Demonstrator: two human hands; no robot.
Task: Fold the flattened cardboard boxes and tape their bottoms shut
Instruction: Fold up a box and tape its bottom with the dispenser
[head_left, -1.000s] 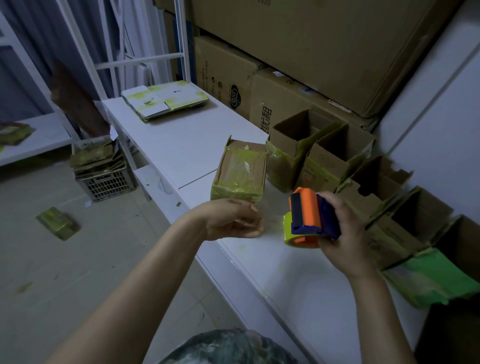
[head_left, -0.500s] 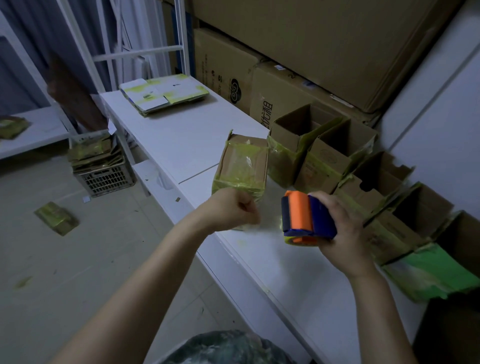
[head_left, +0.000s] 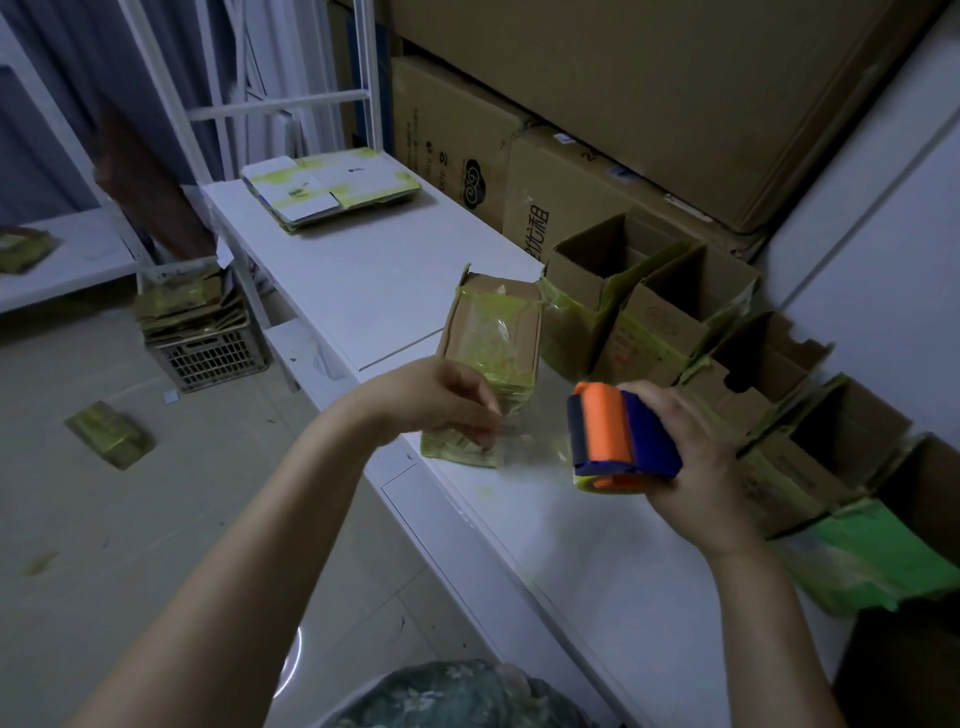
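Note:
A small cardboard box (head_left: 491, 332) lies bottom-up on the white table (head_left: 374, 280), its bottom covered with clear tape over green-stained flaps. My right hand (head_left: 691, 457) grips an orange and blue tape dispenser (head_left: 618, 436) just right of the box. My left hand (head_left: 441, 400) pinches the free end of the clear tape (head_left: 530, 441), which stretches from the dispenser across the box's near end. A stack of flattened boxes (head_left: 332, 189) lies at the table's far end.
A row of folded open boxes (head_left: 675, 312) stands along the right, against large stacked cartons (head_left: 623, 104). A green sheet (head_left: 872, 561) lies at the near right. On the floor sit a crate of flattened boxes (head_left: 202, 327) and a loose one (head_left: 109, 434).
My left hand closed on the tape end and drew it leftward from the dispenser; a clear strip now spans between my hands. The dispenser stayed near the box.

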